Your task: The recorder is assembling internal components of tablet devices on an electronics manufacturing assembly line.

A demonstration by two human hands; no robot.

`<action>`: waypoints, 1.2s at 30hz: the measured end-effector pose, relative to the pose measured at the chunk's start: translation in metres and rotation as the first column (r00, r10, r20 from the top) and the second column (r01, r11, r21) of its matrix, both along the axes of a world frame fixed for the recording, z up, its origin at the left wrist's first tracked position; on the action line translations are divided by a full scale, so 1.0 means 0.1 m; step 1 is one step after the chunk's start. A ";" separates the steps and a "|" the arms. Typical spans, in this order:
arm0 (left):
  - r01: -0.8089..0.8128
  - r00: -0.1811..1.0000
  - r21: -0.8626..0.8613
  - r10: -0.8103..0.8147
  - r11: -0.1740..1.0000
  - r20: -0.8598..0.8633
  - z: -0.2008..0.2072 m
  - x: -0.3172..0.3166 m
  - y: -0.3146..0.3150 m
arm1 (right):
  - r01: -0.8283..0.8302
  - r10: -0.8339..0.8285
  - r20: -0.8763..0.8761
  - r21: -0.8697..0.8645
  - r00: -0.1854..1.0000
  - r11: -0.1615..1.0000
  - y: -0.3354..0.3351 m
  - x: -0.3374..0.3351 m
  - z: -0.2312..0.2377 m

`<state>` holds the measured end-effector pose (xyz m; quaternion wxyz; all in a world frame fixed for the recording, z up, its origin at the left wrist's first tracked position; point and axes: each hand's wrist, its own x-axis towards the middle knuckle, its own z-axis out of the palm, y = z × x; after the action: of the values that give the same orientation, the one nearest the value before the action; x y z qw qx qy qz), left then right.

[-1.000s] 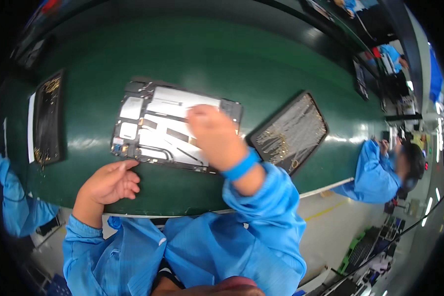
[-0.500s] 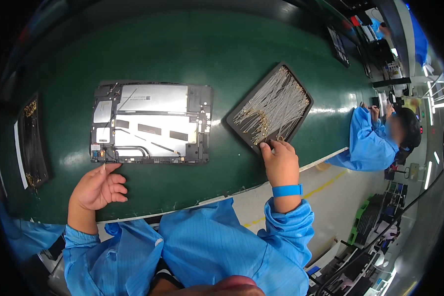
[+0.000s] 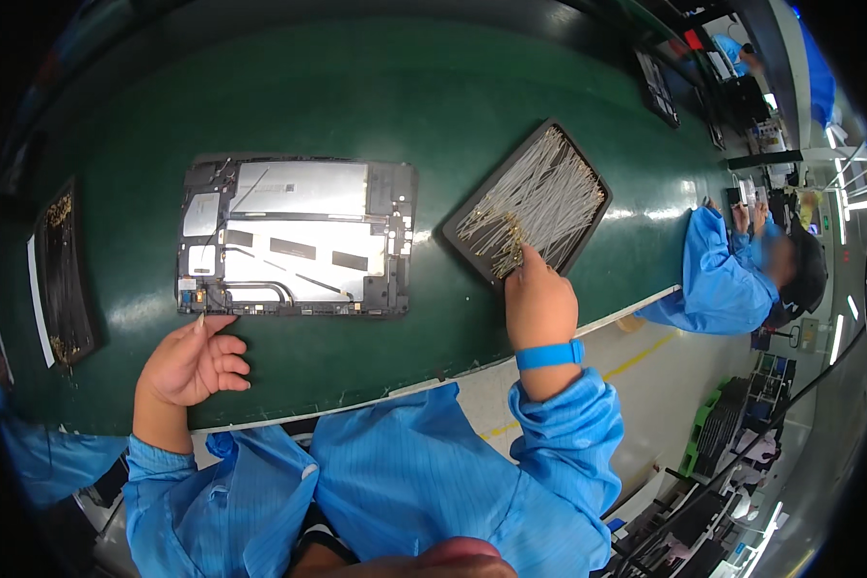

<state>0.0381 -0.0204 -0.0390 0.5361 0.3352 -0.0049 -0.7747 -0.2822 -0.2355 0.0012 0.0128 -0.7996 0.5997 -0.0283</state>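
An opened tablet (image 3: 303,236) lies on the green bench, its silver battery panels, black frame and small circuit parts exposed. At its lower left corner, my left hand (image 3: 191,364) touches the near edge with thumb and index finger apart; the other fingers are loosely curled and hold nothing. A black tray (image 3: 467,252) sits at an angle to the right, heaped with thin white cables (image 3: 539,193) with gold-coloured ends. Over its near edge reaches my right hand (image 3: 541,299), fingers pinched together on the gold ends of the cables. The fingertips are partly hidden.
At the far left stands another dark tray (image 3: 67,279) of black cables with gold ends, beside a white strip. A dark flat device (image 3: 657,89) lies at the far right. A co-worker in a blue smock (image 3: 713,275) sits along the bench, whose front edge (image 3: 433,380) runs before me.
My right hand has moved from the tray's near rim inward and slightly left, onto the cable ends. My left hand stays at the tablet's edge.
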 end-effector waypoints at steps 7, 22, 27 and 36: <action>-0.017 0.978 0.100 -0.004 0.995 0.208 0.13 -0.11 -0.09 | 0.012 0.003 0.153 -0.099 0.988 0.995 0.04 -0.09 0.00; 0.590 -0.035 -0.287 0.379 0.755 0.925 0.40 -0.79 -0.22 | -0.820 -0.044 0.861 0.496 0.506 0.286 0.80 0.80 0.18; 0.496 -0.187 -0.342 0.483 0.798 0.855 0.35 -0.83 -0.36 | -0.650 -0.305 0.764 0.645 0.569 0.403 0.76 0.84 0.15; 0.410 -0.340 -0.358 0.505 0.839 0.793 0.23 -0.86 -0.59 | -0.423 -0.720 0.637 0.753 0.276 0.505 0.58 0.92 0.18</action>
<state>-0.0476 -0.0793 -0.0155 0.3955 0.6513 -0.6416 -0.0881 -0.1901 -0.1772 0.0195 0.7457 -0.4152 0.4807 -0.2013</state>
